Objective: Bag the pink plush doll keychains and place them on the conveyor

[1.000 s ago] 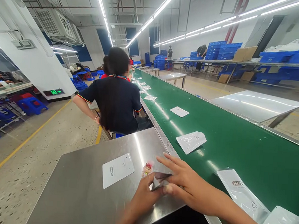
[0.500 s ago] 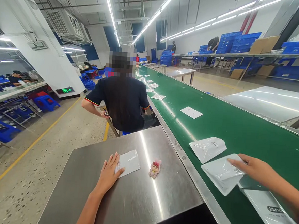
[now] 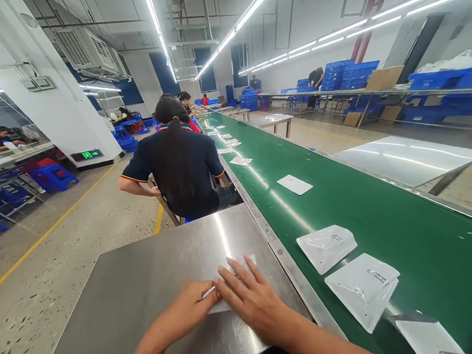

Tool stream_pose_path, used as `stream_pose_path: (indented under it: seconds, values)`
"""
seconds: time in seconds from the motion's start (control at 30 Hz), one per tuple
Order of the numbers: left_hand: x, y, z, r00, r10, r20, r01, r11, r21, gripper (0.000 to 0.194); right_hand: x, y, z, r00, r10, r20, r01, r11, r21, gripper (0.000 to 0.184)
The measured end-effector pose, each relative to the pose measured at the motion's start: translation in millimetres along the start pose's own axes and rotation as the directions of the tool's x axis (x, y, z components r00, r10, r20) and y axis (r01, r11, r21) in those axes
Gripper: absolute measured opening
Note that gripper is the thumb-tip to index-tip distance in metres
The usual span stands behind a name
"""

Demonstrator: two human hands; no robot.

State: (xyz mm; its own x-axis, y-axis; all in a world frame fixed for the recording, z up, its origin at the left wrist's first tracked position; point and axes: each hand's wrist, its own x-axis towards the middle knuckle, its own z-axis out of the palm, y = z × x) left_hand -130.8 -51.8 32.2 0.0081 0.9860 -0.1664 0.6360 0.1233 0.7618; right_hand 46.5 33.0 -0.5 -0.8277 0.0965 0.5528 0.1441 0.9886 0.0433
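Steel makes up your tabletop [image 3: 131,288], scuffed with fine scratches and streaked by a bright reflection of the ceiling lights [image 3: 236,26]. Along its right side a bolted metal rail [image 3: 281,251] borders a smooth green belt [image 3: 378,224], which runs far down the room. Speckled floor [image 3: 73,252] lies to the left, crossed by a yellow line, and a person in a dark shirt [image 3: 180,162] sits just ahead with their back to you.

Low over the steel, your left hand [image 3: 188,309] has its thumb and forefinger clamped on a white packet [image 3: 208,292], whose thin edge shows between them. Your right hand [image 3: 257,302] lies flat across it, fingers straight and slightly apart, hiding most of its surface.

Glossy, creased white pouches lie beside you on the belt: one [image 3: 328,248] near the rail, an overlapping pair [image 3: 363,288] next to it, and a printed one [image 3: 430,347] nearest you. You cannot tell what they contain. A flatter white piece [image 3: 295,184] lies farther along. Across the room, blue crates [image 3: 343,76] stand stacked beside a cardboard box [image 3: 384,78]; white plastic sheeting [image 3: 448,61] tops another crate [image 3: 437,79].
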Motion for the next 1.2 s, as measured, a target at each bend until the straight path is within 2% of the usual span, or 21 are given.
stream_pose_path:
  seconds: [0.07,0.13,0.17,0.2,0.27,0.33,0.4,0.47,0.53,0.63,0.7,0.77,0.83,0.87,0.93,1.0,1.07,1.1,1.13,1.2]
  values:
    - [-5.8,-8.6,-4.7,1.000,-0.014,0.019,0.016,0.992,-0.123,0.039,-0.6,-4.8,2.6,0.998,0.037,-0.047,-0.033,0.996,0.084,0.042]
    - [-11.7,-29.7,-7.4,0.999,-0.021,-0.032,0.009,0.943,-0.332,0.054,-6.1,-6.2,1.1,0.985,0.166,-0.041,-0.150,0.954,0.258,0.039]
    - [-14.2,-41.3,-5.9,0.996,-0.005,-0.088,-0.036,0.891,-0.453,0.066,-9.2,-7.6,0.0,0.966,0.258,-0.005,-0.238,0.897,0.373,0.035]
    - [-16.3,-51.6,-1.9,0.989,0.026,-0.149,-0.106,0.820,-0.562,0.078,-11.8,-9.9,-0.7,0.931,0.360,0.054,-0.339,0.804,0.488,0.030]
    - [-19.2,-65.0,13.8,0.968,0.084,-0.236,-0.232,0.659,-0.716,0.097,-14.6,-17.3,-0.1,0.820,0.531,0.215,-0.518,0.527,0.673,0.027]
    - [-20.4,-67.3,35.6,0.969,0.106,-0.223,-0.245,0.521,-0.817,0.103,-13.8,-26.0,3.5,0.725,0.592,0.351,-0.582,0.255,0.772,0.036]
    - [-20.6,-62.9,56.2,0.982,0.078,-0.170,-0.188,0.424,-0.886,0.092,-10.6,-32.2,8.8,0.706,0.566,0.426,-0.566,0.091,0.819,0.040]
    - [-19.9,-58.4,70.5,0.990,0.013,-0.141,-0.137,0.330,-0.934,0.073,-7.0,-33.8,14.0,0.719,0.523,0.458,-0.547,0.020,0.837,0.041]
    - [-18.4,-57.4,78.1,0.988,-0.054,-0.146,-0.131,0.217,-0.967,0.061,-4.2,-31.4,17.9,0.722,0.505,0.473,-0.543,-0.010,0.840,0.042]
    - [-14.9,-60.6,82.2,0.976,-0.125,-0.178,-0.172,0.063,-0.983,0.063,-1.9,-26.6,19.7,0.719,0.504,0.478,-0.546,-0.016,0.838,0.043]
    - [-11.5,-60.7,82.2,0.967,-0.186,-0.172,-0.171,0.021,-0.985,0.064,-1.4,-24.3,17.8,0.719,0.501,0.481,-0.567,0.024,0.823,0.043]
    - [-7.4,-56.8,79.7,0.947,-0.291,-0.139,-0.136,0.032,-0.990,0.059,-1.5,-19.7,14.2,0.724,0.489,0.486,-0.604,0.111,0.789,0.043]
    - [-3.1,-50.7,74.5,0.900,-0.418,-0.122,-0.099,0.078,-0.992,0.050,-1.9,-8.1,11.5,0.727,0.492,0.480,-0.641,0.235,0.731,0.041]
    - [-1.1,-47.8,71.3,0.874,-0.467,-0.136,-0.095,0.110,-0.989,0.047,-2.2,1.0,11.6,0.715,0.522,0.464,-0.663,0.298,0.687,0.041]
    - [2.2,-44.3,65.4,0.829,-0.515,-0.219,-0.129,0.205,-0.970,0.048,-2.9,23.7,16.8,0.648,0.634,0.421,-0.735,0.379,0.562,0.040]
    - [4.4,-43.7,61.2,0.803,-0.500,-0.323,-0.163,0.338,-0.927,0.048,-3.7,46.3,29.0,0.547,0.708,0.448,-0.823,0.356,0.442,0.037]
    - [5.7,-44.0,58.9,0.836,-0.424,-0.347,-0.133,0.459,-0.879,0.043,-3.9,62.2,44.2,0.480,0.636,0.604,-0.870,0.259,0.419,0.033]
    - [6.1,-43.5,58.3,0.865,-0.381,-0.326,-0.099,0.508,-0.855,0.042,-3.5,66.6,50.5,0.477,0.563,0.675,-0.872,0.206,0.445,0.033]
    - [6.4,-42.3,57.9,0.890,-0.344,-0.298,-0.064,0.555,-0.829,0.042,-2.7,69.1,54.5,0.493,0.505,0.708,-0.859,0.158,0.486,0.033]
    - [7.3,-37.6,57.5,0.906,-0.314,-0.283,-0.011,0.652,-0.758,0.043,-0.1,70.1,51.6,0.566,0.504,0.653,-0.790,0.104,0.604,0.035]
